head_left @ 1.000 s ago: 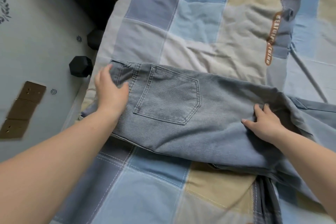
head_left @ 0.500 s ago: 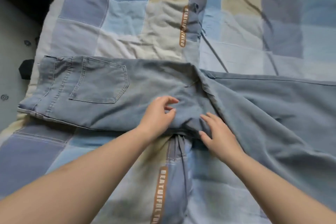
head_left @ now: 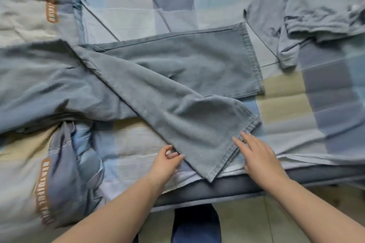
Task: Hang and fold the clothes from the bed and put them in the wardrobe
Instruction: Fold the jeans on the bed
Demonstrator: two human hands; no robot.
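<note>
Grey-blue jeans (head_left: 162, 89) lie across the checked bed cover (head_left: 126, 10), waist off to the left. One leg runs straight to the right; the other slants down toward the bed's near edge. My left hand (head_left: 167, 163) pinches the left side edge of the slanted leg near its hem. My right hand (head_left: 258, 160) lies with straight fingers on that leg's hem, near its right end.
A crumpled grey-blue garment (head_left: 316, 10) lies at the top right of the bed. A bunched fold of the cover with brown lettering (head_left: 65, 175) rises at the lower left. The bed's dark edge (head_left: 227, 189) runs in front, with tiled floor (head_left: 266, 221) below.
The view has swung right from the waist and pocket to the leg ends. Both hands moved from the crotch area down to the hem of the slanted leg.
</note>
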